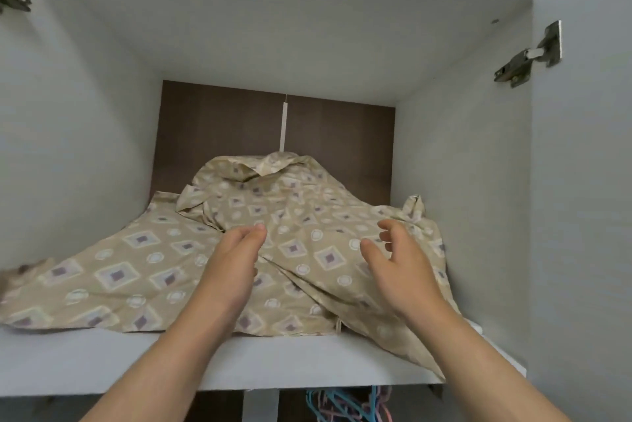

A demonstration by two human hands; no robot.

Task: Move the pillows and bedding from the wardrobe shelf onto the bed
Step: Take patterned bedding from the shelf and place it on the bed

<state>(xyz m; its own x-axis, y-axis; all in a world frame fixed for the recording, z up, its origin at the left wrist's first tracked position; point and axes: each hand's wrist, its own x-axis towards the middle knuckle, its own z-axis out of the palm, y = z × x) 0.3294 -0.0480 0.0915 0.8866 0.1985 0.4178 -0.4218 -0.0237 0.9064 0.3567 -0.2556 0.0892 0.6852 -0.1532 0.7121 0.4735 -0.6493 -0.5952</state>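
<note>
A beige bedding sheet (pixel 164 271) with a diamond and circle print lies crumpled on the white wardrobe shelf (pixel 102 360). It is bunched into a heap toward the dark brown back panel, and one corner hangs over the shelf's front edge at the right. My left hand (pixel 232 267) reaches over the middle of the sheet, fingers together and extended, resting on or just above the fabric. My right hand (pixel 396 264) hovers over the sheet's right part with fingers spread and curled, holding nothing. No pillow shows.
White wardrobe side walls close in on both sides, and a white top panel is overhead. Metal door hinges (pixel 528 57) stick out on the right wall and at the upper left. Blue and pink hangers (pixel 345 404) hang below the shelf.
</note>
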